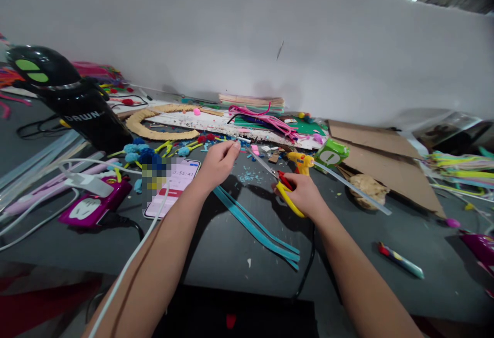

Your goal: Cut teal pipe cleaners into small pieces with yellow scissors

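Scissors (274, 173): one pair, with one red and one yellow handle part, located within the fingers of the right hand (303, 191). These fingers are clamped around the handles; the blades extend forward and leftward, their tips near the left fingertips. Whether the blades are parted cannot be determined.

The left hand (219, 162) has thumb and forefinger together. Any item pinched between them is too small to identify.

Blue strips (254, 227): at least two, lying between the hands, from just below the left fingers toward the near edge of the table (231, 261). The exact count cannot be read. Blue clippings (249, 176), many, are scattered between the left fingers and the scissors.

Positions around the right fingers: one yellow glue gun (301, 160), just beyond; one green packet (332, 152), beyond and to the right; one translucent stick (357, 190), to the right; two visible cardboard pieces (393, 168), farther right.

Positions around the left fingers: one phone (179, 181), to the left; one beige ruffled ring (135, 122), beyond and to the left, its near-right part open; one black bottle (83, 114), farther left, well apart from the fingers.
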The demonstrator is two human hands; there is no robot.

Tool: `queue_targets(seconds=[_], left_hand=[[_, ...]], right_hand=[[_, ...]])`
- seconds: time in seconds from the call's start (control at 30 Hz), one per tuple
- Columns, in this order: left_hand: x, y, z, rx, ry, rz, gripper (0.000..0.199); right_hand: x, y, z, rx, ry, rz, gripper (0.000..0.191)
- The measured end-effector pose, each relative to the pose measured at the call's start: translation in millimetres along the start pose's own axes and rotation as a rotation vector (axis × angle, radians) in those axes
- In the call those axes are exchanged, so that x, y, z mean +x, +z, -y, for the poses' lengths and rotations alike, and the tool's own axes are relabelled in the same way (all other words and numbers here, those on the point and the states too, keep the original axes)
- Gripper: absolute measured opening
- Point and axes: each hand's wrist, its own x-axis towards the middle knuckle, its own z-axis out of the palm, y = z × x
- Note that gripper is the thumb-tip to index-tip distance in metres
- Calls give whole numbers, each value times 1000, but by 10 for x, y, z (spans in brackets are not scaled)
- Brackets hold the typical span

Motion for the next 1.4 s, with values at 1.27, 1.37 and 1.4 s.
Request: queue_targets(seconds=[1.27,1.37,1.4], left_hand=[[-1,-9,-25,52,15,4,43],[-2,-10,-21,54,17,4,43],[-2,-11,-20,54,18,4,43]], right_hand=[[5,3,-23,-55,-5,-11,30],[5,-1,-13,-69,-2,-10,32],[4,-2,-9,-69,0,-11,32]])
